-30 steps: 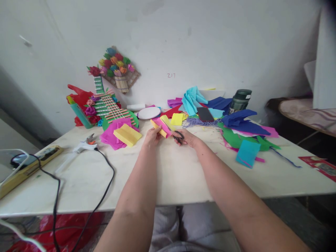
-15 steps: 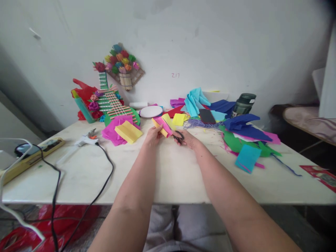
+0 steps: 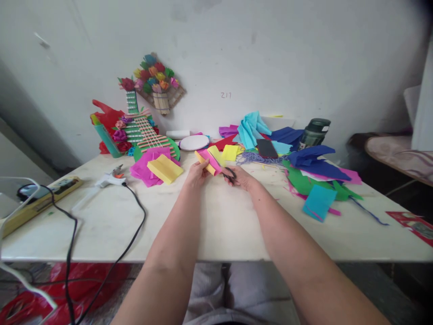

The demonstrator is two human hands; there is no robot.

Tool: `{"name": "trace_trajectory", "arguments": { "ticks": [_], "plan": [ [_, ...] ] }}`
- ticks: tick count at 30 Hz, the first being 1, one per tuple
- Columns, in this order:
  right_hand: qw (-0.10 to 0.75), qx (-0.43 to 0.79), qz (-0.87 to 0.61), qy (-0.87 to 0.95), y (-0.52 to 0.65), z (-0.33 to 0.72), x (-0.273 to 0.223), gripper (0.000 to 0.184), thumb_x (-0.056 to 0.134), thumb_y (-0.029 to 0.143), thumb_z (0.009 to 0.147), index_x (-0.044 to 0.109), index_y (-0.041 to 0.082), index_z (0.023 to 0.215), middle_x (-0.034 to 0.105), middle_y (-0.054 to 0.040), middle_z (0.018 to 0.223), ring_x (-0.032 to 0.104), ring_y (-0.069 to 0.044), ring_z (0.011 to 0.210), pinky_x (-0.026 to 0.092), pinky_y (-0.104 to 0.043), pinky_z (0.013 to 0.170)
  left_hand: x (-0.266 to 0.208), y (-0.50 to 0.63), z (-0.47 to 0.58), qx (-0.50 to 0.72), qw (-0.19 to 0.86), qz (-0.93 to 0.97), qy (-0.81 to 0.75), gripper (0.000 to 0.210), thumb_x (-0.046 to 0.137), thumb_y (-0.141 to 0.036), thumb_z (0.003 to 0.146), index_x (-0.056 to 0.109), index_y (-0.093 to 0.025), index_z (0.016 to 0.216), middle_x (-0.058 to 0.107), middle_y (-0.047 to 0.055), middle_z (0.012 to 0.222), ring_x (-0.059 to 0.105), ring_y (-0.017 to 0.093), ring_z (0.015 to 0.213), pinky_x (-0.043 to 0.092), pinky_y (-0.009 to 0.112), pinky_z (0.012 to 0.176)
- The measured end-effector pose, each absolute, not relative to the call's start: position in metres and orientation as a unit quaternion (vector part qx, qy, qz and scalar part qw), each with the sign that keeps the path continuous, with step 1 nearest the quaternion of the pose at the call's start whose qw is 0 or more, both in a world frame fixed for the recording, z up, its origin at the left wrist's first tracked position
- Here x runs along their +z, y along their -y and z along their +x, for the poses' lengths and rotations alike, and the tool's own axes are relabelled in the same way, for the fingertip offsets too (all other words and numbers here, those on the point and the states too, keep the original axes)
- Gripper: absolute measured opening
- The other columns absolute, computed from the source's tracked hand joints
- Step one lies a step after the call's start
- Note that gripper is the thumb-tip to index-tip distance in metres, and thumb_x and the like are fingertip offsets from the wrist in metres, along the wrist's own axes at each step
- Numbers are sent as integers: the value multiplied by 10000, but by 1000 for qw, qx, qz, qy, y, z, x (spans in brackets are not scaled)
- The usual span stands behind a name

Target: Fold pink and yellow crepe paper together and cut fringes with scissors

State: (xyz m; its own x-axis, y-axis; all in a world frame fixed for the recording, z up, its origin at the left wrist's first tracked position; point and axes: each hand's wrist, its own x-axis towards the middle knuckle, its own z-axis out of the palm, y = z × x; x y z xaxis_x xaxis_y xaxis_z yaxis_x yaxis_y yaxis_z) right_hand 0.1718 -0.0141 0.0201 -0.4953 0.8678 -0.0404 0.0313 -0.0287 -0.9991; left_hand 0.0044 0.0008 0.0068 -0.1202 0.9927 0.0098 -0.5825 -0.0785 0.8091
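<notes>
Scissors with black handles (image 3: 230,174) are gripped in the right hand (image 3: 241,177), and I see its fingers bent around them. The left hand (image 3: 199,172) is closed on folded pink and yellow paper (image 3: 209,160), which I find between both hands, over the white table (image 3: 233,225). From my view I cannot tell if the scissors bite into it. To the left, I notice one yellow folded sheet (image 3: 165,169) lying upon magenta paper (image 3: 140,170), near the glue gun (image 3: 113,180).
</notes>
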Motion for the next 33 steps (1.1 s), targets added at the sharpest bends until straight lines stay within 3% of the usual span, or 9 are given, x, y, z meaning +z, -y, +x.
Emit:
{"name": "trace_trajectory", "arguments": {
  "ticks": [33],
  "plan": [
    [347, 597, -384, 612, 6, 167, 11, 252, 611, 378, 749, 530, 145, 695, 492, 57, 441, 381, -32, 309, 271, -146, 300, 7, -2, 2, 675, 577, 289, -358, 53, 591, -78, 741, 612, -97, 786, 662, 57, 717, 628, 126, 611, 531, 248, 614]
  ]
}}
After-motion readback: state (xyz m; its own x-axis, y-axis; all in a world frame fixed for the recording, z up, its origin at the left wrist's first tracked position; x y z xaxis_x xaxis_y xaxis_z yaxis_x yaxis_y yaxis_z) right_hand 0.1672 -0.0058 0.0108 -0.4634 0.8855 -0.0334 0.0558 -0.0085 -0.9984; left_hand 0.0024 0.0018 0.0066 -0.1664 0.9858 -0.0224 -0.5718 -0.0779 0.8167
